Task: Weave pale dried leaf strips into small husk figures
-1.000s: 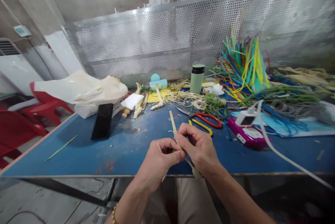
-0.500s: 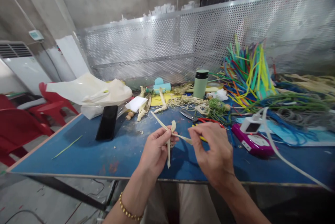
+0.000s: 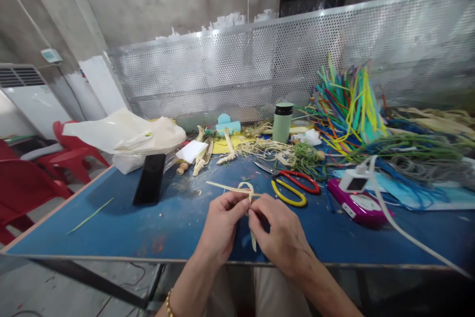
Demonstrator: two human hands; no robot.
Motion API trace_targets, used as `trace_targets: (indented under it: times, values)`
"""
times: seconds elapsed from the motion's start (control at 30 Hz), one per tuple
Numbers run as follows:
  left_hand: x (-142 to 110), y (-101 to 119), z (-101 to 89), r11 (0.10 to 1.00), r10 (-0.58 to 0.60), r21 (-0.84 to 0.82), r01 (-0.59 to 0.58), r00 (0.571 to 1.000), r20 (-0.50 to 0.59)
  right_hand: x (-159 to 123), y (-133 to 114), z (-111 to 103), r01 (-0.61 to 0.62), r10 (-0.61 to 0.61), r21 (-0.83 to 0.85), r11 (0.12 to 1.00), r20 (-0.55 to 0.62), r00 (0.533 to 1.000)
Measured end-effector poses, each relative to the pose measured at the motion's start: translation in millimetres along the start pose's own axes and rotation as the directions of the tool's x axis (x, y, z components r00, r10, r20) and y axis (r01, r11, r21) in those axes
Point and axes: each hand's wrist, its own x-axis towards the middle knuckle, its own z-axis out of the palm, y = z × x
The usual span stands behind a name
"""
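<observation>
Pale dried-leaf strips (image 3: 253, 240) are pinched between both hands above the near part of the blue table. My left hand (image 3: 224, 220) is closed on them, thumb on top. One end sticks out to the upper left, a small loop rises over the fingertips and another end hangs down. My right hand (image 3: 280, 233) meets the left, its thumb and fingers closed on the strips at the crossing. The fingertips partly hide the crossing. Beyond the right hand lie scissors (image 3: 289, 183) with one red and one yellow handle.
A black phone (image 3: 149, 179) lies left on the table (image 3: 111, 233). Behind stand a green tumbler (image 3: 282, 124) and a bundle of coloured strips (image 3: 356, 109). A purple device (image 3: 358, 203) with a white cable is at right. Plastic bags (image 3: 148, 136) sit back left.
My right hand has moved left and down to the left hand and now pinches the strips at the crossing. The scissors, partly covered before, show fully. The view has shifted slightly.
</observation>
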Motion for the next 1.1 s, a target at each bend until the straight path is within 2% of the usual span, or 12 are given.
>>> trace_targets:
  times: [0.13, 0.27, 0.43, 0.6, 0.8, 0.97, 1.1]
  values:
    - [4.5, 0.0, -2.3, 0.989, 0.052, 0.140, -0.054, 0.999, 0.016, 0.9, 0.7, -3.3, -0.081, 0.073, 0.138, 0.987, 0.066, 0.995]
    - [8.8, -2.6, -4.1, 0.970, 0.097, 0.226, -0.093, 0.995, -0.008, 3.9, 4.2, -1.1, -0.209, 0.176, 0.296, 0.932, 0.135, 0.975]
    - [9.2, -6.3, -9.0, 0.979, 0.043, 0.197, -0.047, 0.999, 0.021, 2.7, 6.6, 2.8, -0.197, 0.172, 0.333, 0.922, 0.105, 0.980]
    - [7.8, -7.0, -12.6, 0.967, 0.032, 0.253, -0.033, 0.999, 0.009, -4.7, 6.3, 4.2, -0.122, 0.112, 0.248, 0.961, 0.056, 0.992]
    - [7.6, -7.2, -14.8, 0.976, 0.006, 0.219, -0.008, 1.000, 0.006, -15.6, 6.0, 9.9, -0.048, 0.048, 0.061, 0.997, -0.001, 0.999]
    - [6.7, -6.2, -13.6, 0.989, -0.019, 0.143, 0.023, 0.999, -0.031, -17.8, 3.8, 11.6, 0.071, -0.074, -0.068, 0.995, -0.045, 0.996]
    - [4.8, -9.8, -10.7, 0.998, -0.047, 0.042, 0.050, 0.996, -0.072, -19.2, 1.6, 10.4, 0.170, -0.175, -0.106, 0.980, -0.037, 0.984]
